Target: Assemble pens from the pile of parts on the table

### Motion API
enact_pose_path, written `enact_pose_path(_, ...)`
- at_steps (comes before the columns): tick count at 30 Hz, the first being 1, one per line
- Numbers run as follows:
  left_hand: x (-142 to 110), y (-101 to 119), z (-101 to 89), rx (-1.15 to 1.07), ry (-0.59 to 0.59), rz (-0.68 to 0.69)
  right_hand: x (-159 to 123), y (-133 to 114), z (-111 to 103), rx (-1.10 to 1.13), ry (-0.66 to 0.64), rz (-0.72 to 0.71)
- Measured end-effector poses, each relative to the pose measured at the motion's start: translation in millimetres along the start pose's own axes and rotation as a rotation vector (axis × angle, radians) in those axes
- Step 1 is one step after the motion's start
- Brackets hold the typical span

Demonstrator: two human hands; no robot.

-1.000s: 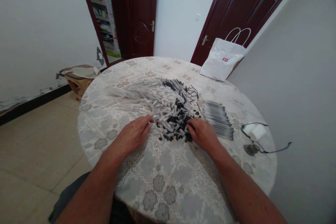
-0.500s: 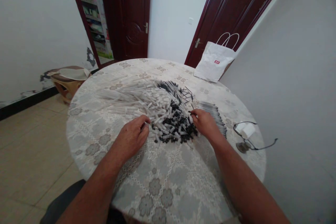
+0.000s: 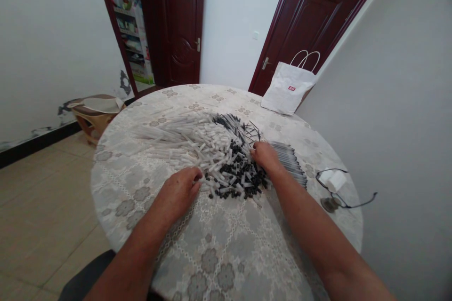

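A heap of pale pen-like tubes (image 3: pixel 169 134) and short white pieces (image 3: pixel 217 138) spreads over the middle of the table. Small black caps (image 3: pixel 229 169) lie mixed in at its near right side. At the heap's near left edge, my left hand (image 3: pixel 181 190) has thumb and fingers curled together; what is between them is too small to make out. My right hand (image 3: pixel 266 156) pinches above the black caps, close to some thin dark sticks (image 3: pixel 252 129), its fingertips partly hidden. Beyond its wrist lies a neat row of dark-tipped clear tubes (image 3: pixel 287 160).
The round table wears a patterned cloth (image 3: pixel 212 240). Eyeglasses (image 3: pixel 348 206), a white block (image 3: pixel 335 181) and a small dark round object (image 3: pixel 329 204) lie at the right. A white paper bag (image 3: pixel 287 87) stands at the back. A stool (image 3: pixel 93 113) is at the left.
My right hand has moved from the near side of the black caps up and away, toward the dark sticks. My left hand stays by the heap's near left edge. The camera view has shifted slightly.
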State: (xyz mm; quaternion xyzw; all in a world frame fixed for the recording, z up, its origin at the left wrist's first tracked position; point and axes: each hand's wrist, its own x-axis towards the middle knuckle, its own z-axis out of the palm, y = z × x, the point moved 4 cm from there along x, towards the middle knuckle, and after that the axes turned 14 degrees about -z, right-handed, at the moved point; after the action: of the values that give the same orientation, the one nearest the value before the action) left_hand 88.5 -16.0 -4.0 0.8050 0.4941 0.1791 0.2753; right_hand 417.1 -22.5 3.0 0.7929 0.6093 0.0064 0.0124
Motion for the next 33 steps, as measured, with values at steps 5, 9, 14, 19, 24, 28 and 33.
enact_pose_path(5,0,-3,3.5,0.051,0.002,0.01,2,1,7,-0.025,-0.013,0.064)
enact_pose_path(9,-1,-2,3.5,0.078,-0.006,0.007,-3,3,8,-0.036,0.004,0.062)
enact_pose_path(14,-2,-1,1.4,0.112,-0.01,-0.01,-2,1,10,-0.026,0.013,0.03)
enact_pose_path(19,-1,-1,-5.9,0.098,0.036,-0.019,-2,3,7,-0.008,0.01,0.037)
enact_pose_path(24,-2,8,-13.1,-0.029,0.039,-0.028,-20,2,-3,0.022,0.061,0.001)
enact_pose_path(28,-4,13,-14.8,-0.115,0.019,-0.039,-40,-3,-9,0.053,0.095,-0.039)
enact_pose_path(33,-4,18,-10.4,-0.428,-0.036,-0.137,-76,-30,-32,0.293,0.331,-0.181)
